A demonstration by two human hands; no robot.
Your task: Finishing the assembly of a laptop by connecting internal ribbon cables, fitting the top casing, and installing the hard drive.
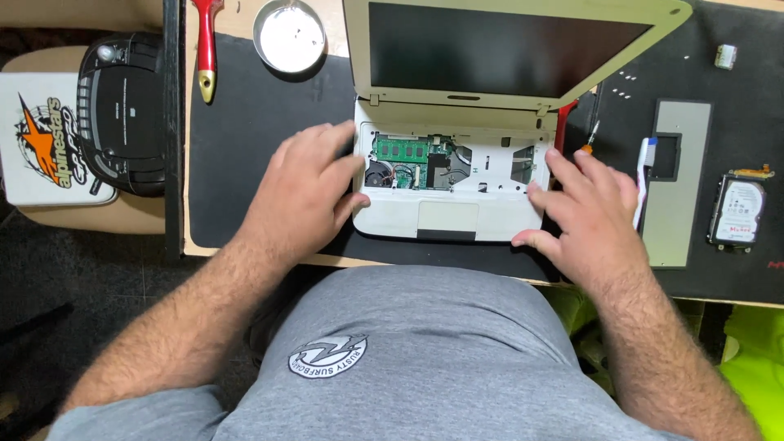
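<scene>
I keep both hands flat and unclenched on the beige plastic laptop base [445, 214], left hand [306, 192] on its left edge, right hand [590, 214] on its right corner; pressing evenly should spare the green circuit board [402, 150] beyond.

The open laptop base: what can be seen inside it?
Inside the laptop base a green memory board, a round fan and some wires show. The left hand and right hand cover its side edges, so anything there stays hidden.
</scene>
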